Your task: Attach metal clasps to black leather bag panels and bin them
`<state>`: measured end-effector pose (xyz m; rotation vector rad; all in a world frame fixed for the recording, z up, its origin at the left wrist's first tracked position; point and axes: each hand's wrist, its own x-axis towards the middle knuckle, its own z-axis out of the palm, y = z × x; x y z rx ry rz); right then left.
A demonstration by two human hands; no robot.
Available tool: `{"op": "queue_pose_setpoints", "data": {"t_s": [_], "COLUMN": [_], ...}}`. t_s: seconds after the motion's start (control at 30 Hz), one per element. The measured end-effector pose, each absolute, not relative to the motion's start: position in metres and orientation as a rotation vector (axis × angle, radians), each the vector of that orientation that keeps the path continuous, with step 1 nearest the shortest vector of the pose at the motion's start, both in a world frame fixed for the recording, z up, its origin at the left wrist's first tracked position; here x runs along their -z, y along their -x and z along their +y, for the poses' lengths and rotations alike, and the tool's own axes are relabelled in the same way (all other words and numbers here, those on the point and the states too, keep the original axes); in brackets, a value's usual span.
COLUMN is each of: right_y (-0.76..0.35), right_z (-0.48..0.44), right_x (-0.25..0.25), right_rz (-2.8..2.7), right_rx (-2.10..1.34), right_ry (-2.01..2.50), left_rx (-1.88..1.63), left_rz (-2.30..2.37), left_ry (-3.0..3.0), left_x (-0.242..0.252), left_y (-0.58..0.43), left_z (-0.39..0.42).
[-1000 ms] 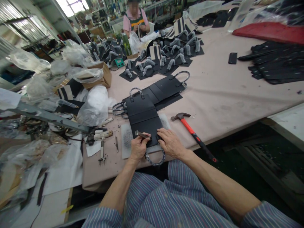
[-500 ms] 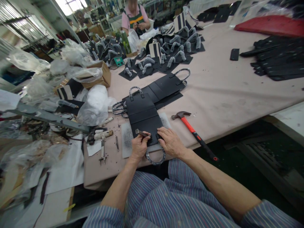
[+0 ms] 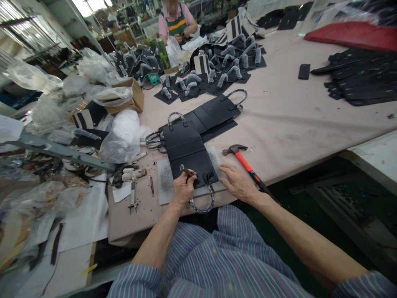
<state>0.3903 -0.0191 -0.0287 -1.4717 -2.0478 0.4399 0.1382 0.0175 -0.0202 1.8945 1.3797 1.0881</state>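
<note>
A black bag panel (image 3: 185,142) lies across a pale cutting board (image 3: 164,182) at the table's near edge. One wrapped loop handle (image 3: 203,210) hangs at its near end, another (image 3: 176,118) at its far end. My left hand (image 3: 183,188) is closed around a short metal punch (image 3: 186,170), resting at the near left part of the panel; the punch's lower tip is hidden by the fingers. My right hand (image 3: 237,182) is open, fingers spread, just right of the panel and apart from it. Beyond it lies a claw hammer (image 3: 245,161) with a red and black handle.
More black panels with handles (image 3: 214,114) lie behind. Small handled pieces (image 3: 223,70) crowd the far side. A thin metal rod (image 3: 151,186) and other tools (image 3: 133,192) lie to the left, near plastic bags (image 3: 120,136). Across the table sits another person (image 3: 176,25).
My right hand has left the panel's handle end and moved right, toward the hammer. My left hand stays in place with the punch, which is tilted slightly differently.
</note>
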Motion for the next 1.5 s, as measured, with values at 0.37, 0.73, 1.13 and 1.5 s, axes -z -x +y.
{"op": "queue_pose_setpoints", "data": {"t_s": [0.37, 0.73, 1.13, 1.5], "right_y": [-0.448, -0.406, -0.385, -0.417], "right_z": [-0.038, -0.022, -0.023, -0.024], "right_x": [0.023, -0.083, -0.177, -0.125], "right_rz": [-1.500, -1.112, -2.032, -2.334], "right_rx": [-0.605, -1.228, -0.169, -0.382], "right_ry": [2.207, 1.633, 1.556, 1.907], "left_rx": [-1.035, -1.024, -1.021, -0.987], "left_rz": [1.361, 1.382, 1.357, 1.353], "left_ry": [-1.975, -1.973, -1.984, -1.992], "left_x": [0.025, 0.024, 0.026, 0.026], "left_y": [-0.140, -0.143, -0.142, -0.139], "left_z": [0.015, 0.017, 0.017, 0.017]}}
